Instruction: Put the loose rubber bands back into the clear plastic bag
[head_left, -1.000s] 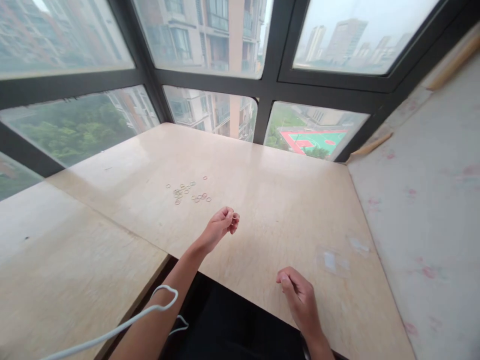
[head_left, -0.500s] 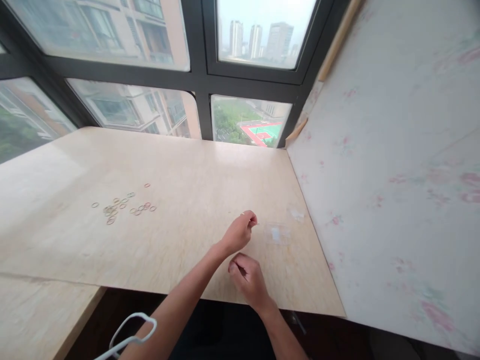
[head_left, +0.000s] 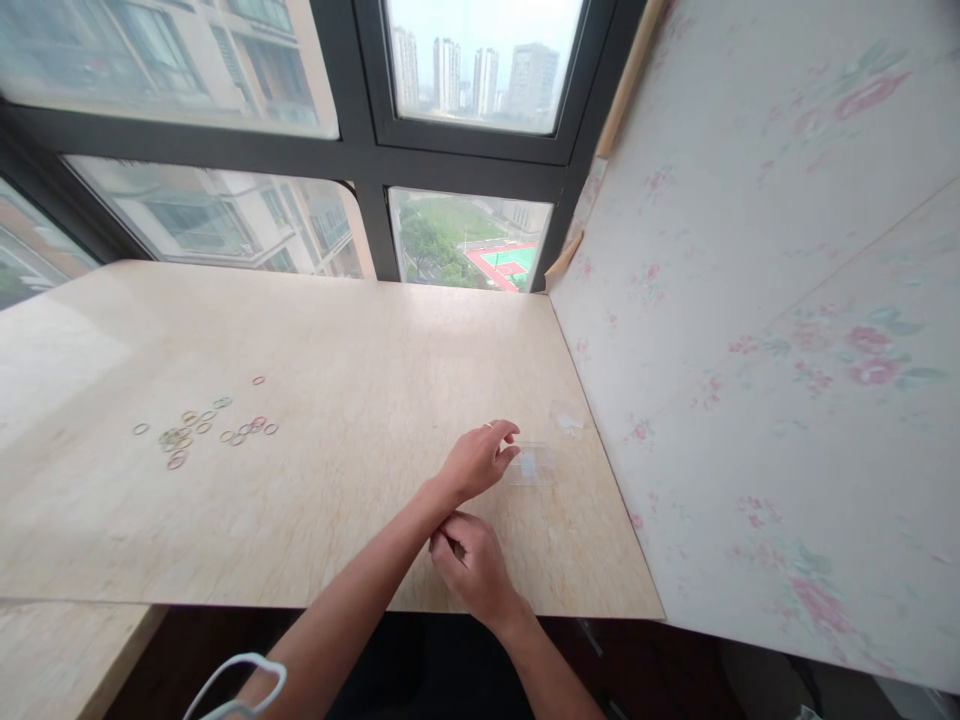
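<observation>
A room in what looks like a home, high up beside corner windows.
Pale wallpaper (head_left: 675,330) with pink flowers and green leaves covers the wall on the right, a domestic touch, and a smooth beige bench (head_left: 337,370) with a marbled grain fits up against the dark window frame (head_left: 465,160). Through the glass stand a close residential-looking block (head_left: 172,65) and distant towers (head_left: 487,80), with a red-and-green sports court (head_left: 506,264) well below.
</observation>
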